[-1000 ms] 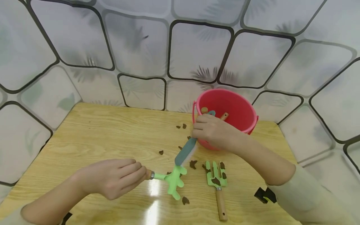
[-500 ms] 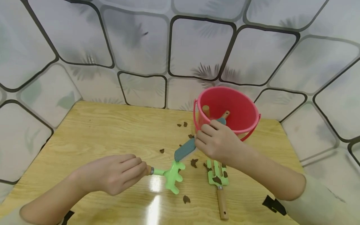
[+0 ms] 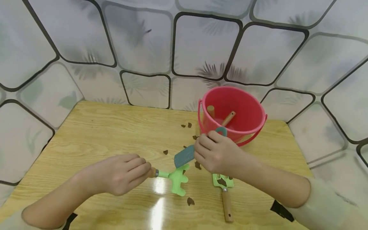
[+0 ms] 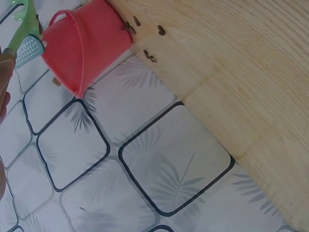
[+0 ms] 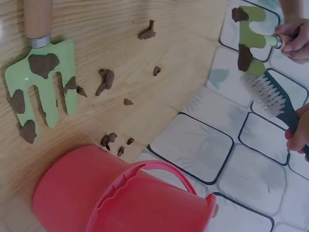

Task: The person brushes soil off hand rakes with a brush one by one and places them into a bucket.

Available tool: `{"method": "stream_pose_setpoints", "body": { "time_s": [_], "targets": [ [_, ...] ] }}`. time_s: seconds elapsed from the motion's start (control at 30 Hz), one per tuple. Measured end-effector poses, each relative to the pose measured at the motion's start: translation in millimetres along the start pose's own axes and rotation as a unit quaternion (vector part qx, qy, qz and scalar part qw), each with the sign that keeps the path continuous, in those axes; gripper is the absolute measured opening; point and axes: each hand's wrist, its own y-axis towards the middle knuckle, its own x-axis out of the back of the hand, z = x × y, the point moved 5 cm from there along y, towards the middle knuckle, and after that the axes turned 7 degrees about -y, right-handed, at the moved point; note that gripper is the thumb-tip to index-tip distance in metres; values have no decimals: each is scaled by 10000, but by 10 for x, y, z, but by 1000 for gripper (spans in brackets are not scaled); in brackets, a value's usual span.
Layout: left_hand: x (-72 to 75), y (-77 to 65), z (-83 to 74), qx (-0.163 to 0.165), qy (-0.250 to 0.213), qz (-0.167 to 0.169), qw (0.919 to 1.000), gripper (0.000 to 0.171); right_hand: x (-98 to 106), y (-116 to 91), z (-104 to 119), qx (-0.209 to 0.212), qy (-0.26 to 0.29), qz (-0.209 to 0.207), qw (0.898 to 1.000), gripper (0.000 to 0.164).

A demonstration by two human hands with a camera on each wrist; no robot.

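My left hand grips the wooden handle of a green hand rake, its tined head held out over the table. Dark brown patches, like mud, cling to the rake's tines in the right wrist view. A teal brush is in my right hand, fingers curled round its handle. Its white bristles are right at the end tine of the rake. Below my right hand lies a green hand fork, with brown patches on its tines, partly hidden by that hand in the head view.
A pink bucket stands at the back right with wooden-handled tools inside. Several brown bits are scattered over the wooden table. A patterned wall covering rises behind the table's far edge.
My right hand has come down from the bucket's rim toward me, and the brush has shifted slightly left along the rake's upper tine. The rake's head has tilted a little; the left hand is nearly still.
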Motion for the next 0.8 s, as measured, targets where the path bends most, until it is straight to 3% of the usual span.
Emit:
{"method": "stream_pose_setpoints", "body": {
  "time_s": [0.4,0.5,0.8],
  "targets": [
    [-41,-24,1,162,-77,244,9995,31,-73,22,77,1004,-1020,226,9894,6],
    [-31,-26,13,244,-108,238,9994,30,-107,8,64,1090,-1051,262,9881,8],
    [-35,-55,29,399,-152,400,9983,31,-108,52,-98,-208,-199,-178,9994,17]
  ]
}}
